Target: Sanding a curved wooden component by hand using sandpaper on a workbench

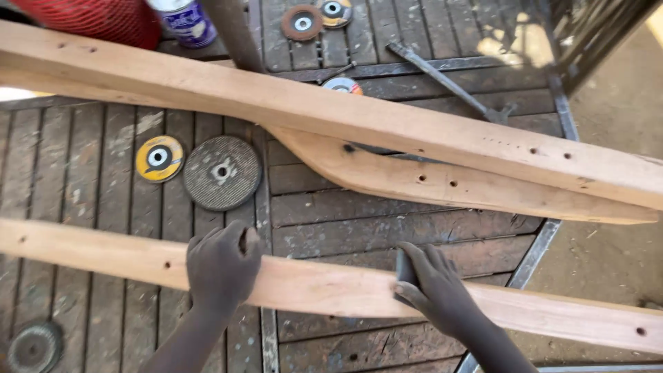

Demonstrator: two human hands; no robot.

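A long pale wooden plank [324,283] with small drilled holes lies across a dark slatted metal table [331,214], nearest to me. My left hand [221,266] presses down on the plank, fingers curled over its far edge. My right hand [435,290] holds a small dark sanding block [405,268] against the plank's top face. Two more planks lie farther back: a long straight one [290,103] and a curved one [442,183] partly beneath it.
A yellow disc [159,158] and a larger grey grinding disc [222,173] lie on the table. More discs [302,23] sit at the back, one [33,347] at front left. A metal bar tool [449,83], a can [185,21] and red mesh [90,17] are behind. Dirt ground is to the right.
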